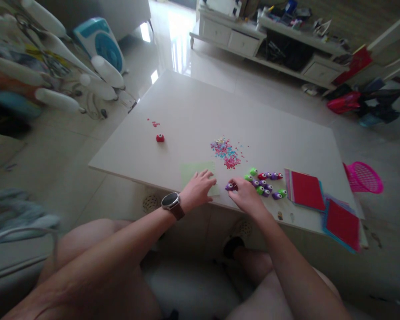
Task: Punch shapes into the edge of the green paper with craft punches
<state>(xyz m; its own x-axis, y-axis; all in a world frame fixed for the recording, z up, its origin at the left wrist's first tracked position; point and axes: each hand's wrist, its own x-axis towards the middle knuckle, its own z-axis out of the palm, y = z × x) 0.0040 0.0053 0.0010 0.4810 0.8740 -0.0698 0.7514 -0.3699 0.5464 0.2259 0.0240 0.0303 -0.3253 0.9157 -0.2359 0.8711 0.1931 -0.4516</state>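
We are pinching a purple toy (229, 187) in our right hand (246, 193) by the near edge of the table (186, 102), and we are holding our left hand (198, 186) wide over the green paper (188, 170).

Beneath the grip, a white table (270, 126) is standing; far beyond the grip, a white cabinet (216, 33) is stretching sideways, and the shiny floor (220, 71) is reflecting bright light (178, 26).
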